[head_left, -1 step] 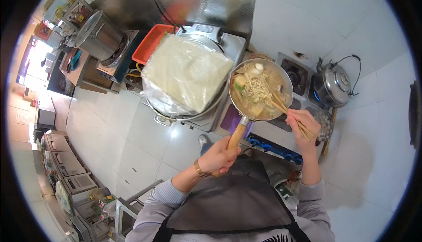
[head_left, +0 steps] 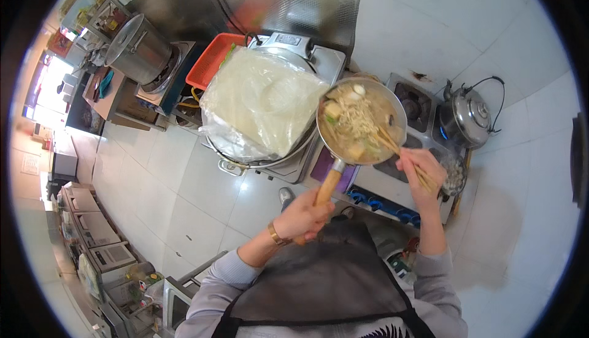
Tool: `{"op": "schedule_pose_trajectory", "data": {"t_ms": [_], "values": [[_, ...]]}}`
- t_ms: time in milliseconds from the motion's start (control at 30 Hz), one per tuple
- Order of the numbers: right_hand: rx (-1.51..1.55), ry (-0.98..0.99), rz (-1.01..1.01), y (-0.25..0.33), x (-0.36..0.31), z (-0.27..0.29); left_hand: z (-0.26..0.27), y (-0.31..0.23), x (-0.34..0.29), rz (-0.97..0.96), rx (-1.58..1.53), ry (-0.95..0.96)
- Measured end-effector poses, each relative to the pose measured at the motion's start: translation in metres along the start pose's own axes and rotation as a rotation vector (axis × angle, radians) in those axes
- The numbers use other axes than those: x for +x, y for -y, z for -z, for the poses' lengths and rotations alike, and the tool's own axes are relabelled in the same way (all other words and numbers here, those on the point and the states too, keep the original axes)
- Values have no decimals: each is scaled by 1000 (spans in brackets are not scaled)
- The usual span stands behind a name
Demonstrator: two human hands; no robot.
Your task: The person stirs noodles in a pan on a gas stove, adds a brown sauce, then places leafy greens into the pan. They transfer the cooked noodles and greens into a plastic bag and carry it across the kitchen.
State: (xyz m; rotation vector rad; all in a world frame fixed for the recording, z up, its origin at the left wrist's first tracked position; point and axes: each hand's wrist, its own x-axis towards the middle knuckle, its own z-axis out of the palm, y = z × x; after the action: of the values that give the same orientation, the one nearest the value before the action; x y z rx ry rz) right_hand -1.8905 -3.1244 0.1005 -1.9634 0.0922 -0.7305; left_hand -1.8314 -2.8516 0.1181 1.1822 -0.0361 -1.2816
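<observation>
With my left hand (head_left: 304,215) I grip the wooden handle (head_left: 331,183) of a saucepan (head_left: 405,117), fingers wrapped round it. The pan holds noodles (head_left: 359,121) in cloudy broth, whitish egg-like pieces (head_left: 358,91), pale yellow chunks (head_left: 332,110) and bits of green. Between the fingers of my right hand (head_left: 422,171) is a pair of wooden chopsticks (head_left: 388,140). Their tips reach into the noodles at the pan's right side. The pan is held over the near left part of the gas stove (head_left: 383,181).
Left of the pan, a plastic-covered slab (head_left: 264,102) lies over a large round pan, beside a red basket (head_left: 211,62). A kettle (head_left: 469,117) sits over a blue flame at right, near a pan of round pieces (head_left: 453,175). A tall pot (head_left: 138,43) stands far left.
The saucepan has shifted slightly left and up with my left hand. The noodles lie lower and flatter in the broth. My chopsticks stay in the pan, tips a little further left.
</observation>
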Motion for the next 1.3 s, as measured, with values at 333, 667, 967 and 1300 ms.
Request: {"op": "schedule_pose_trajectory", "data": {"t_ms": [333,667,967,1300], "values": [[918,-361,-636,-10,35,-170,132,-58,-77,-34,122,-146],[252,235,-364,101,152,-142,183,-60,-92,-111,-48,-193],[64,479,-119,74,146,-193,178,-50,-84,-166,-142,-244],[519,117,-318,4,93,-251,166,-52,-77,-176,-110,-347]]}}
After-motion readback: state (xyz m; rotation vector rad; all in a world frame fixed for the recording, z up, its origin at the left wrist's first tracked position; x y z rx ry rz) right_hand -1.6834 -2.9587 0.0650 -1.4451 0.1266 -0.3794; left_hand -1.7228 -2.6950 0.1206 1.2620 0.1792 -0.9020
